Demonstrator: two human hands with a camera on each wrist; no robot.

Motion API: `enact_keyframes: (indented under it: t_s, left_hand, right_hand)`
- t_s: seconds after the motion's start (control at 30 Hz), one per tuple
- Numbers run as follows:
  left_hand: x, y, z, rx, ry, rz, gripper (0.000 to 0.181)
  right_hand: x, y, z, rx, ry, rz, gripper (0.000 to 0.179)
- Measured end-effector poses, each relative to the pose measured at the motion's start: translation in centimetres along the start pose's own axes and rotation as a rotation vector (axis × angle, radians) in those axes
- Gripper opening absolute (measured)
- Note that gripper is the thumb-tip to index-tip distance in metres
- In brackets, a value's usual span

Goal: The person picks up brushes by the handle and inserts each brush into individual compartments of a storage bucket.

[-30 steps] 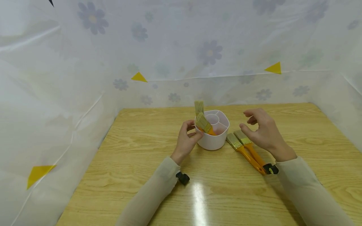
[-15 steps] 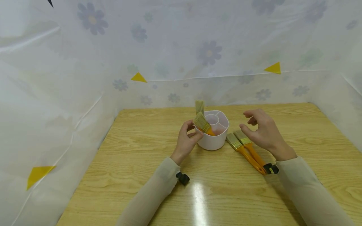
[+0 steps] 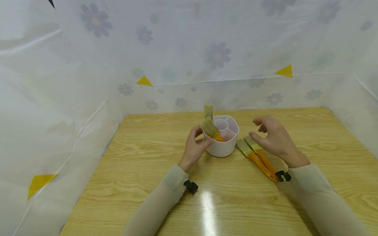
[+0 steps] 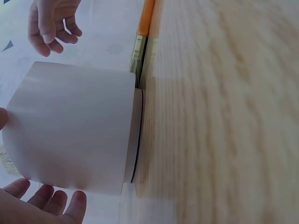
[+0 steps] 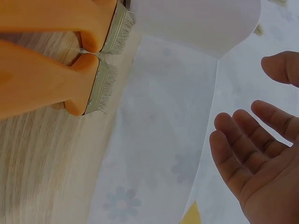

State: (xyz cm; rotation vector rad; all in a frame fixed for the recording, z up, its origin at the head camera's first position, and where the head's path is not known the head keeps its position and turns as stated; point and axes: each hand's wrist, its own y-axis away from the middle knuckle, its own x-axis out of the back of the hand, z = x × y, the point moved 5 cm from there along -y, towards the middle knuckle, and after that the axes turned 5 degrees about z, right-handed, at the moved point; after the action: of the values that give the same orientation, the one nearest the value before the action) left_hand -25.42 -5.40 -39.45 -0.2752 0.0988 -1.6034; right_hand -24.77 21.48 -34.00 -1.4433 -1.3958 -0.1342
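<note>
A white divided pen holder (image 3: 220, 149) stands upright on the wooden table. Two paintbrushes are in it, bristles up: a rear brush (image 3: 208, 111) nearly upright and a front brush (image 3: 211, 127) leaning left over the rim. My left hand (image 3: 193, 149) holds the holder's left side, thumb near the front rim; the left wrist view shows its fingertips (image 4: 77, 200) against the wall. To the right, my right hand (image 3: 276, 139) hovers with loosely bent fingers and nothing in them. Below it lie two orange-handled paintbrushes, a left brush (image 3: 260, 165) and a right brush (image 3: 265, 160), bristles toward the holder.
The wooden table (image 3: 141, 190) ends at the back against a white flowered sheet (image 3: 183, 49). Similar sheeting closes in both sides. Yellow triangular markers, one of them a left marker (image 3: 40, 185), are on the sheeting. A black wrist device (image 3: 191, 186) sits under my left wrist.
The front brush in the pen holder has tipped slightly further left. Both hands stay nearly where they were, and the two lying brushes have not moved.
</note>
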Motion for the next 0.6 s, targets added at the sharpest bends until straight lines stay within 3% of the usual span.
enact_keyframes:
  t_s: [0.13, 0.33, 0.4, 0.6]
  left_hand:
    - [0.0, 0.1, 0.5, 0.007, 0.017, -0.018, 0.058]
    - [0.1, 0.8, 2.7, 0.008, 0.005, -0.043, 0.058]
    - [0.1, 0.8, 2.6, 0.006, 0.005, -0.048, 0.058]
    - [-0.1, 0.2, 0.4, -0.005, -0.001, -0.029, 0.062]
  right_hand:
    - [-0.1, 0.1, 0.1, -0.015, 0.011, -0.022, 0.038]
    - [-0.1, 0.1, 0.1, -0.018, 0.021, -0.033, 0.037]
    - [-0.2, 0.1, 0.2, -0.021, 0.025, -0.041, 0.036]
    - [-0.3, 0.2, 0.6, -0.033, 0.041, -0.067, 0.035]
